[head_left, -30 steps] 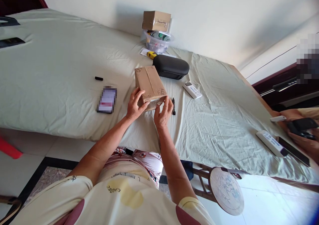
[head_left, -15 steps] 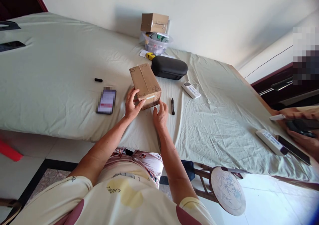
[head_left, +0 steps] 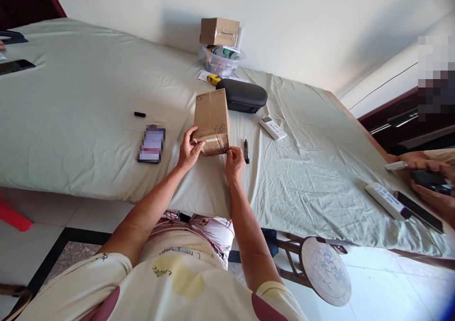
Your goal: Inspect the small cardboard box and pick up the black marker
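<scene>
A brown cardboard box [head_left: 212, 110] with dark scribbles at its corners and a pale printed strip on its near end sits on the cloth in front of me. My left hand [head_left: 190, 150] grips its near left corner, thumb on the end face and fingers along the side. At the lower right corner, my right hand [head_left: 235, 162] has its thumb and fingertips pinched together against the box edge; whatever is between them is too small to make out. Just right of that hand lies a black marker [head_left: 246, 151], its black cap [head_left: 140, 114] far off to the left.
A phone [head_left: 151, 144] lies left of the box. Behind are a black case [head_left: 242, 95], a yellow tape measure [head_left: 213, 79] and a plastic basket [head_left: 221, 65] carrying another box [head_left: 219, 31]. White packs [head_left: 273, 129] lie rightward. Another person's hands [head_left: 432, 181] hold a dark device at far right.
The box has turned clockwise, its far end swinging right. My right hand has moved slightly right, and its fingers have closed into a pinch at the corner.
</scene>
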`<state>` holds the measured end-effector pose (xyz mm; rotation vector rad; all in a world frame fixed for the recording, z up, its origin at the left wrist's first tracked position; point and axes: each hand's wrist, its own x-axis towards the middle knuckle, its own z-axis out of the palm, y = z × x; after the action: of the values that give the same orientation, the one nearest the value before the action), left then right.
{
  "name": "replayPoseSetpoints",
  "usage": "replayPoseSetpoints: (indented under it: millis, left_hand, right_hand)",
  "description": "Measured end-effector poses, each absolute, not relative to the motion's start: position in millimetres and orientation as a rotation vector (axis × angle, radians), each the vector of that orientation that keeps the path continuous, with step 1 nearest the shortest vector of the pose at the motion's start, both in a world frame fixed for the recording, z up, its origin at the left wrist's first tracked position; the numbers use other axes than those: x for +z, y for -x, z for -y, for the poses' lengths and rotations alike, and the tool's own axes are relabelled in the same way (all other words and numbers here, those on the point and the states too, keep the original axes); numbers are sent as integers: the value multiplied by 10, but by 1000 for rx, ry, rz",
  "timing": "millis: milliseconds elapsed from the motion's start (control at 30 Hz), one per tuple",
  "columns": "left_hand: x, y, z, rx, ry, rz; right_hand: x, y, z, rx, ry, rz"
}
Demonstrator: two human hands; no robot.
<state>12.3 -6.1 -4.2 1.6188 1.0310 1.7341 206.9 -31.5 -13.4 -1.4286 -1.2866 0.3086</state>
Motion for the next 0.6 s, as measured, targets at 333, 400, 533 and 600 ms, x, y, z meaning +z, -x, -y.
replayPoseSetpoints:
  millis: [333,400,533,600]
  left_hand:
    - [-19,-10,60,1633,-1615,-1298]
    - [-13,28,61,1623,-1629,-1315]
    - [-43,53,50,1627,-1610,-1314]
    - [-79,26,39,1638,-1555,-1333]
  right_hand:
    - [-18,-2070,389,-107,1267,1444]
    - [-9,-2048,402,-145,1245,1500]
    - [10,-2006,431,-190,1252,1605]
    - [13,-1973,446,-212,1225,1637]
